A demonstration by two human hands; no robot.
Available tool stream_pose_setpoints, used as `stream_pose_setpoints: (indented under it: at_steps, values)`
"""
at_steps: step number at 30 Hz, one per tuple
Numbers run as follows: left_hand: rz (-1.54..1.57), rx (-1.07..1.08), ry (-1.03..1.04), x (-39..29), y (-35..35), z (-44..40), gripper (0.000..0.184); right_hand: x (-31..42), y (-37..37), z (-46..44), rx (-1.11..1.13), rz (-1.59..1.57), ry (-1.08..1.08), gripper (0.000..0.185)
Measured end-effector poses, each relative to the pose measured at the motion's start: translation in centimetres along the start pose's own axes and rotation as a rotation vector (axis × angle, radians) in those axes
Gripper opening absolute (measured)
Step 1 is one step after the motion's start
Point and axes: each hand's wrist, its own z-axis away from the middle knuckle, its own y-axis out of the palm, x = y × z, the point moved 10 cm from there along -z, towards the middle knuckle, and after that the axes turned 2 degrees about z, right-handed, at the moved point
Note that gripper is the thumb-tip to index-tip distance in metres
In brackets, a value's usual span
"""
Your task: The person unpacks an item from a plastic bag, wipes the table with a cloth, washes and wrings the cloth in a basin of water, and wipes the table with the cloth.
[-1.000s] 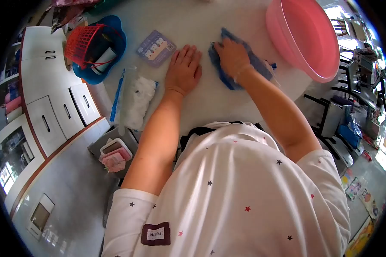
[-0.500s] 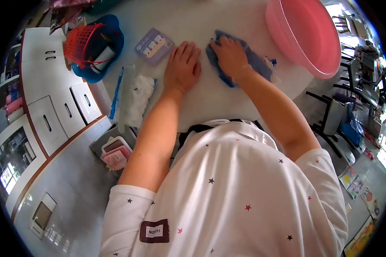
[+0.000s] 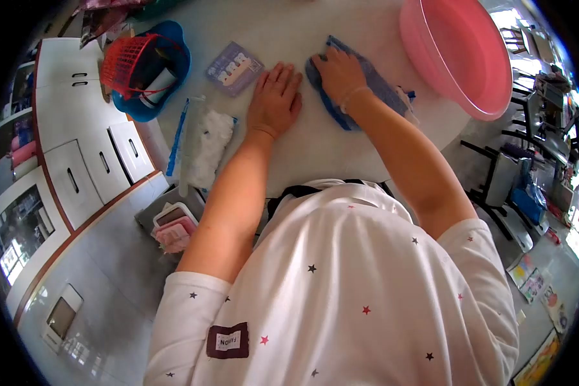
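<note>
My left hand [image 3: 275,101] lies palm down on the white table, fingers stretched out, holding nothing. Just beyond its fingertips is a flat purple packet [image 3: 233,69] with white printed figures. To the right, my right hand [image 3: 341,76] presses on a blue cloth [image 3: 381,88], its fingers bent onto the far left part; the palm side is hidden. The cloth is spread slantwise on the tabletop, with a folded edge on its left. A small blue and white item [image 3: 406,95], too small to name, sits at the cloth's right end.
A large pink basin [image 3: 453,58] stands at the right of the table [image 3: 328,157]. Left are a blue basin [image 3: 182,71] holding a red basket [image 3: 123,63], a blue stick-like item [image 3: 177,138] and a clear bag of white material [image 3: 211,145]. White cabinets [image 3: 71,128] stand farther left.
My right hand has shifted slightly left, along with the blue cloth, which now lies flatter and less crumpled. My left hand stays in nearly the same place.
</note>
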Motion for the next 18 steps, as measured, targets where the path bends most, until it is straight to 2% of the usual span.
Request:
stream_pose_setpoints:
  at_steps: [3, 9, 12, 15, 16, 18]
  values:
    - [0.002, 0.015, 0.003, 0.1, -0.3, -0.3, 0.040, -0.1, -0.5, 3.8, 0.000, -0.086, -0.043, 0.025]
    - [-0.034, -0.035, 0.003, -0.1, -0.5, -0.4, 0.035, -0.6, -0.4, -0.5, 0.028, -0.041, 0.055, 0.032]
    - [-0.021, -0.051, 0.021, 0.1, -0.5, -0.2, 0.036, -1.3, -2.6, -0.5, 0.213, -0.131, 0.028, 0.035]
    - [0.016, -0.043, -0.002, -0.1, -0.7, 0.0, 0.038, -7.9, -1.0, -1.5, 0.083, -0.729, 0.478, 0.039]
    - [0.028, -0.033, -0.006, -0.2, -0.8, 0.1, 0.040, -8.6, -1.7, -1.4, -0.060, -0.590, 0.526, 0.028]
    - [0.018, -0.019, -0.010, 0.0, -0.6, 0.0, 0.040, -7.6, 2.0, -0.6, 0.043, -0.455, 0.511, 0.031]
